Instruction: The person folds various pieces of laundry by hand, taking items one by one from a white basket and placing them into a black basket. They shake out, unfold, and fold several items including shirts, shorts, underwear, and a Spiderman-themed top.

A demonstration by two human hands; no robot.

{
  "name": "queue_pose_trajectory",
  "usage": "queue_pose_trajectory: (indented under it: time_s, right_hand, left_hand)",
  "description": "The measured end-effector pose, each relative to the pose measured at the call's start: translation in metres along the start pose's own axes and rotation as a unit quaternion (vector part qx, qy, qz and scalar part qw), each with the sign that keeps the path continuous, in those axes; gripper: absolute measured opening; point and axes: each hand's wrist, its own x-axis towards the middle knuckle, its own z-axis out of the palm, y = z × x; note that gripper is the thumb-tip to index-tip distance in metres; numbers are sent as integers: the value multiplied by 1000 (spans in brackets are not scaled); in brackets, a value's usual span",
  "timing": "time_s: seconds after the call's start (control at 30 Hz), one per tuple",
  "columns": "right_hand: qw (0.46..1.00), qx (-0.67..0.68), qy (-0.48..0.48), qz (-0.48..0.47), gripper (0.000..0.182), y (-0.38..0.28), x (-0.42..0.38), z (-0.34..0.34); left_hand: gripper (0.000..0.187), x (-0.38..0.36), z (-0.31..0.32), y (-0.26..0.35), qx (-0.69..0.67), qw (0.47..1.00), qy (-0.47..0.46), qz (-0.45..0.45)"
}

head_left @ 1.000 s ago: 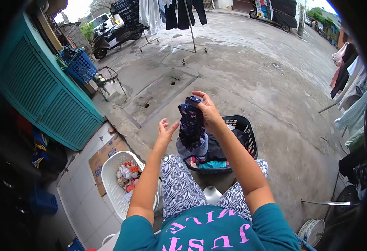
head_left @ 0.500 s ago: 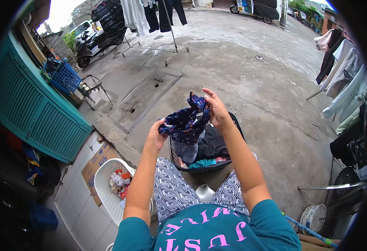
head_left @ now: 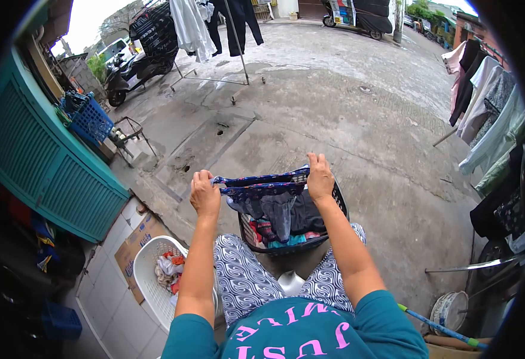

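A navy garment (head_left: pixel 256 190) with a small floral pattern and a greyish lower part is stretched sideways between my two hands. My left hand (head_left: pixel 205 194) is closed on one end of its upper edge. The other end is pinched in my right hand (head_left: pixel 320 178). Its opening faces up, and the grey part hangs down over a dark laundry basket (head_left: pixel 341 206) in front of my knees. Inside that basket lie black cloth (head_left: pixel 307 215) and turquoise cloth (head_left: pixel 289 241), partly hidden by the garment.
On my left, a white basket (head_left: pixel 146 281) holds crumpled red and pale clothes beside flattened cardboard (head_left: pixel 132 248). A blue basket (head_left: pixel 92 122) sits by the teal shutters (head_left: pixel 65 161). Clothes hang on a rack (head_left: pixel 247 78) ahead and along the right (head_left: pixel 484 102). A bucket (head_left: pixel 449 311) stands lower right.
My hands have moved apart and pulled the bunched garment out into a straight, wide stretch. The right hand has come lower, and the grey part hangs more openly.
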Motion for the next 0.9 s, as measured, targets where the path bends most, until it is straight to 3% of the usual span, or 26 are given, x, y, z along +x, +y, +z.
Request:
queue_pose_trajectory:
  time_s: [0.07,0.13,0.17,0.2,0.23,0.27,0.3,0.33,0.4,0.43,0.5,0.53,0.57,0.63,0.67,0.73,0.8,0.9]
  right_hand:
    - [999,-5,39,27,37,16,3,9]
    - [996,-14,70,56,37,38,7,27]
    - [965,180,-72,176,38,49,17,38]
    - [863,360,-207,287,39,56,22,44]
    - [799,439,-271,309,44,39,21,16]
    - [781,455,-312,294,47,31,22,-1]
    - [747,508,-341,260,49,28,23,-17]
    - [708,560,-368,224,51,25,23,-33]
    - [636,666,-355,160,57,14,25,-63]
    - [614,703,-333,136,61,10,27,-72]
    - [550,781,-257,147,52,5,32,-81]
    - [525,804,-231,160,49,10,38,-76]
    - [525,803,-230,162,49,17,44,-66]
    - [615,725,-218,222,42,30,53,-38]
    - [615,724,-218,223,42,36,56,-26]
    - [679,672,-176,238,36,38,60,-14]
    - [696,661,-158,231,37,39,67,-18]
    - [713,675,-119,147,39,37,77,-36]
  left_hand:
    - [20,-4,8,-13,21,999,29,12]
    - [20,-5,15,-22,-140,965,-165,-148]
    - [24,0,16,-24,-345,862,-282,-242]
    - [24,1,17,-26,-344,860,-287,-245]
    - [26,2,18,-26,-489,773,-320,-247]
    - [29,2,18,-26,-620,664,-341,-242]
    - [31,5,1,-15,-688,596,-336,-242]
    - [31,8,-13,-8,-687,594,-337,-247]
    - [36,19,-31,3,-786,490,-288,-243]
    - [36,25,-34,3,-785,489,-289,-246]
    - [35,35,-36,2,-835,425,-280,-210]
    - [35,38,-32,5,-835,423,-282,-211]
    - [32,42,-27,7,-802,465,-297,-230]
    - [30,47,-3,4,-733,541,-328,-251]
    - [30,46,14,1,-723,534,-347,-267]
    - [32,47,28,6,-657,607,-352,-276]
    - [34,53,28,9,-660,633,-321,-246]
    - [39,54,7,20,-660,672,-276,-191]
